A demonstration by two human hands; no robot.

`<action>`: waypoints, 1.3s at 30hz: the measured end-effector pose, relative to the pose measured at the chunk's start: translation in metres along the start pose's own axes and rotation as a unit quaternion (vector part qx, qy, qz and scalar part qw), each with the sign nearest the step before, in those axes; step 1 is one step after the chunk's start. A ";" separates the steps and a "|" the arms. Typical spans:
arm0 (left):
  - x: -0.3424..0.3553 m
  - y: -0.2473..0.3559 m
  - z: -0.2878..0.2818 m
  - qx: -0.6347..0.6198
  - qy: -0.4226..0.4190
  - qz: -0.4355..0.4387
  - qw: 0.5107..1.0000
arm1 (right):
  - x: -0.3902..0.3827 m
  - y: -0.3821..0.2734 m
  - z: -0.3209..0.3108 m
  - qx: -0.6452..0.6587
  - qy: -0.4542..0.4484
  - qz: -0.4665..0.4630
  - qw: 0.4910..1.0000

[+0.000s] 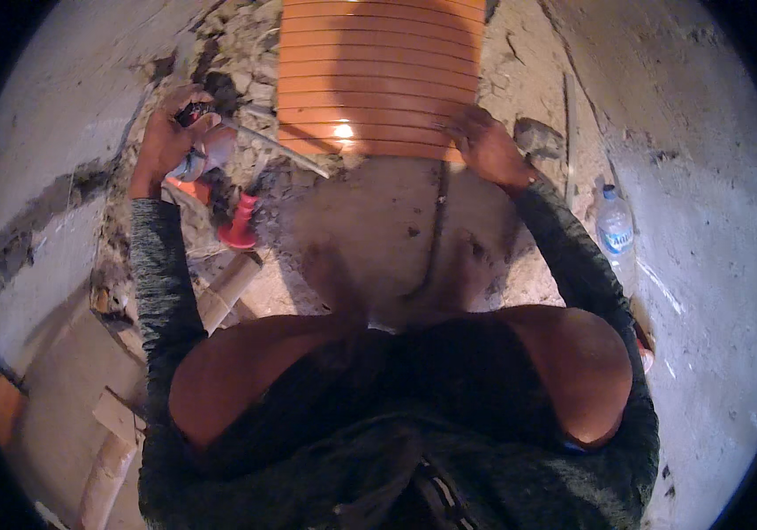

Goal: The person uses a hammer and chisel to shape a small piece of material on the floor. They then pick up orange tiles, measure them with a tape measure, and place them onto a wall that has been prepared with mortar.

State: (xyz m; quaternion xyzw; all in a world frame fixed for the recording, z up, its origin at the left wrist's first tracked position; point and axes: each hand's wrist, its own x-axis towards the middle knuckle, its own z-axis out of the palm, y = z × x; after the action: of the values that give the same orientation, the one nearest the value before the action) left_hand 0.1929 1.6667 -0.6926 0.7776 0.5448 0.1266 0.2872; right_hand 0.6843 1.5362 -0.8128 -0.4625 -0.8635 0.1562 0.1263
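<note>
My left hand (177,137) is raised over rubble at the left, fingers curled round a small dark and reddish thing that I cannot make out. Something pale and partly see-through shows beside its palm. A thin grey rod (286,150) slants from near that hand toward the middle; whether they touch is unclear. At the far middle lies an orange panel (378,79) crossed by dark parallel lines. My right hand (493,152) rests at its near right corner, fingers stretched over the edge. Smooth grey mortar (369,212) spreads on this side of the panel, with a dark line running through it.
A red flared plastic piece (240,223) stands left of the mortar, beside an orange fragment (188,188). Capped clear water bottle (612,223) lies by the right wall (696,230). A long strip (571,132) and a stone (539,139) lie nearby. Cardboard-coloured tubes (228,287) lie at left.
</note>
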 end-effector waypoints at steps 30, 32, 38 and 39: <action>-0.104 -0.196 0.041 0.062 0.141 -0.220 0.963 | -0.037 -0.019 -0.029 0.198 0.126 0.237 0.943; -0.127 -0.214 0.015 0.097 0.193 -0.186 0.958 | -0.032 -0.024 -0.024 0.224 0.144 0.229 0.936; -0.124 -0.123 -0.005 -0.136 0.190 -0.245 0.941 | -0.046 -0.034 -0.039 0.254 0.137 0.312 0.905; -0.138 -0.127 -0.016 -0.192 0.196 -0.236 0.932 | -0.042 -0.035 -0.037 0.254 0.140 0.307 0.906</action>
State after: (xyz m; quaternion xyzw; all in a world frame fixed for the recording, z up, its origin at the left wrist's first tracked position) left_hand 0.0350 1.5755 -0.7377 0.5165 0.7234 0.3071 0.3400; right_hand 0.6935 1.4881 -0.7683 -0.6740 -0.5833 0.3350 0.3054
